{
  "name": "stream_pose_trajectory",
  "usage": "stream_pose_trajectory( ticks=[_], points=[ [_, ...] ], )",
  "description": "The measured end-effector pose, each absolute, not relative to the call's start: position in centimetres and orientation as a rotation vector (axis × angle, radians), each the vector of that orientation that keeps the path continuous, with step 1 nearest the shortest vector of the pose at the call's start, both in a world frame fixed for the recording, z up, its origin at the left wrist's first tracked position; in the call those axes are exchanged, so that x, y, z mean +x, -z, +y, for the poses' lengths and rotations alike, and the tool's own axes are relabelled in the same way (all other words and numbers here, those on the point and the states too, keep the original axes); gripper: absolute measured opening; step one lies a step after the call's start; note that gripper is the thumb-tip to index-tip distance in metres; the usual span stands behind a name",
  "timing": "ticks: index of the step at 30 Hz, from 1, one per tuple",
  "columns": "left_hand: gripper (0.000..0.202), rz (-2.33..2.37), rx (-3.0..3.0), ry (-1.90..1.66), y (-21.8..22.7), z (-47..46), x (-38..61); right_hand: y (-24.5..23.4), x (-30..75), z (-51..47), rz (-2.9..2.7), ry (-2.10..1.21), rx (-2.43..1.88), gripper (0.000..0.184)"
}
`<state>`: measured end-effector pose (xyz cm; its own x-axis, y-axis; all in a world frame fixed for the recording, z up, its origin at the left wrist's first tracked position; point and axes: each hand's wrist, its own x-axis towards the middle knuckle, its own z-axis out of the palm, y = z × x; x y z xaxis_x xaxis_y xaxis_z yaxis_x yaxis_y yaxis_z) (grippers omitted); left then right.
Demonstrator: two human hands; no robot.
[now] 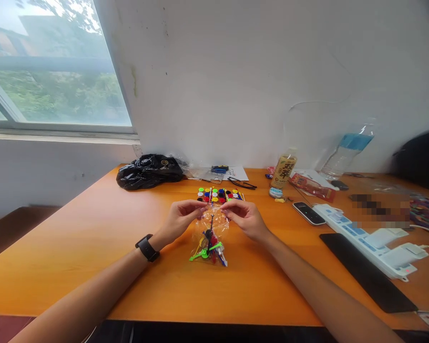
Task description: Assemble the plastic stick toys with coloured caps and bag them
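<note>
1. Before me, at 12 o'clock, is a clear bag [219,225], its coloured pieces [209,244] bunched low, probably by their weight.
2. My left hand [180,216] at its 11 o'clock and right hand [248,218] at 1 are pinched on its top edge, apparently so it stays upright.
3. Beyond, at 12, coloured discs [215,194] lie in rows, seemingly for easy reach.
4. Farther, a black bag [146,171] at 10 and a bottle [284,170] at 2 sit clear of my elbows.

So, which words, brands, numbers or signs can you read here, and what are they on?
"双萃", my best reading: large characters on the drink bottle; its smaller print is illegible.
Red packet: markings too blurred.
Black bag: round emblem too small to read.
Phone-like device: white marks too small.
Blue bottle label: nothing legible.
Clear bag: no text I can make out.
</note>
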<state>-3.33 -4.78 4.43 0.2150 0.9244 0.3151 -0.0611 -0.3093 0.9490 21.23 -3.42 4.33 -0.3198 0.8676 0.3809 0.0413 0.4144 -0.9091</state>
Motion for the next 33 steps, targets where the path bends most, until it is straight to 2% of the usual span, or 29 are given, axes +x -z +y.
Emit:
stream_pose_trajectory(
  ticks=[9, 14, 16, 18, 21, 26, 33],
  points=[
    [0.024, 0.882, 1.465, -1.327, -4.3, -5.3, -3.3, -4.9, 21.1, -4.1, -1.726, -0.907, -0.755, 0.011],
    [0.045, 0.820, 1.385, -1.262, -4.2, -5.5, -2.6, -5.1, 21.2, -4.5, -1.762, -0.938, -0.748, 0.012],
    [0.039, 0.823, 1.382, -1.207, -4.2, -5.6, -2.5, -5.1, 21.1, -4.6, -1.756, -0.975, -0.747, 0.011],
    [0.031, 0.837, 1.371, -1.199, -4.2, -5.6, -2.4, -4.9, 20.8, -4.6, -1.694, -1.043, -0.769, 0.020],
    [0.030, 0.867, 1.340, -1.208, -4.1, -5.7, -2.4, -4.4, 20.1, -4.2, -1.599, -1.182, -0.827, 0.034],
    [0.032, 0.865, 1.332, -1.138, -4.2, -5.5, -2.7, -3.8, 20.0, -3.7, -1.585, -1.314, -0.883, 0.038],
    [0.034, 0.876, 1.377, -1.103, -4.6, -4.7, -3.8, -4.3, 20.7, -3.1, -1.546, -1.241, -0.872, 0.031]
  ],
)
